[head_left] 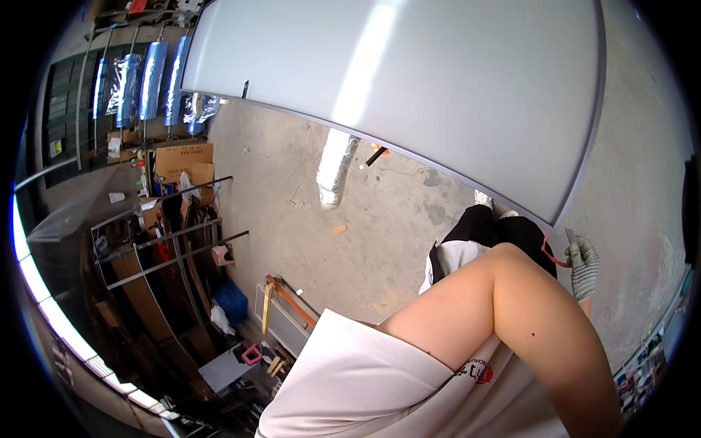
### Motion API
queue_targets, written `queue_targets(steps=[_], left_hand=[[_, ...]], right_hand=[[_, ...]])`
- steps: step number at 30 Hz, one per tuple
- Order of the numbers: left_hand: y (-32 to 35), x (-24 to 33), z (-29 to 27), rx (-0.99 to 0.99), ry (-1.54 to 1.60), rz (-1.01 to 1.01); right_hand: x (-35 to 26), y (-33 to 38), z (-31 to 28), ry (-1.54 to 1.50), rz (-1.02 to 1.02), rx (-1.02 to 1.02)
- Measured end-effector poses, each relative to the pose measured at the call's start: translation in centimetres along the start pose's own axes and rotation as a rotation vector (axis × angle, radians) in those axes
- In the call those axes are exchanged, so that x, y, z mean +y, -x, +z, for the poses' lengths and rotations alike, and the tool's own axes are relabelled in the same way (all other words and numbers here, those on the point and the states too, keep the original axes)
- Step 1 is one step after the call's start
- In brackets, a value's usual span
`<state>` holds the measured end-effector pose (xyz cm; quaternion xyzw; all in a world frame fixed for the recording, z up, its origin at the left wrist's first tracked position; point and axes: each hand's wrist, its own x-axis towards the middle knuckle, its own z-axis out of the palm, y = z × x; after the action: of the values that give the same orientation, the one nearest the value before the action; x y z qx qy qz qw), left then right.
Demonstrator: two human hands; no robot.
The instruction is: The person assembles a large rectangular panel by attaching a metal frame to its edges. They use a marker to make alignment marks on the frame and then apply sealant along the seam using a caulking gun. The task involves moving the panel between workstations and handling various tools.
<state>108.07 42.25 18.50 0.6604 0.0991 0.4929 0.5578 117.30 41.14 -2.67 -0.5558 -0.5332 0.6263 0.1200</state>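
My right hand (582, 269), in a grey-and-white striped glove, is closed near the right corner of a large framed panel. A small flat grey piece (570, 235) shows at its fingertips, and a thin curved red strip (557, 257) runs out from the fingers. I cannot make out what kind of tool these belong to. My left arm (467, 306) is bent sharply across the front of my body, its forearm leaving at the lower right edge; the left hand is out of view. The large pale grey panel (467, 80) with its thin grey frame spans the top, apart from both arms.
Clear-wrapped blue rolls (152, 80) hang on a rack at upper left. Cardboard (182, 162) and a metal rack (157, 252) stand on the left. A silvery wrapped roll (334, 171) lies partly below the panel. An orange-edged frame (292, 301) leans at lower left.
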Motion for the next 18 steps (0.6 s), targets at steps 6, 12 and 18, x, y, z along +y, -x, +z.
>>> queue_targets(steps=[6,12,18], left_hand=[[-0.5,0.7,-4.8,0.149,-0.151,0.083],[6.1,8.1,-13.4,0.640,-0.585,0.072],[13.1,19.5,-15.3,1.388,-1.371,-0.146]], right_hand=[[-4.5,-4.1,-2.0,0.127,-0.145,0.016],[-10.8,-9.9,-4.7,0.157,-0.133,-0.100],[-17.1,-17.4,-5.4,0.327,-0.268,-0.305]])
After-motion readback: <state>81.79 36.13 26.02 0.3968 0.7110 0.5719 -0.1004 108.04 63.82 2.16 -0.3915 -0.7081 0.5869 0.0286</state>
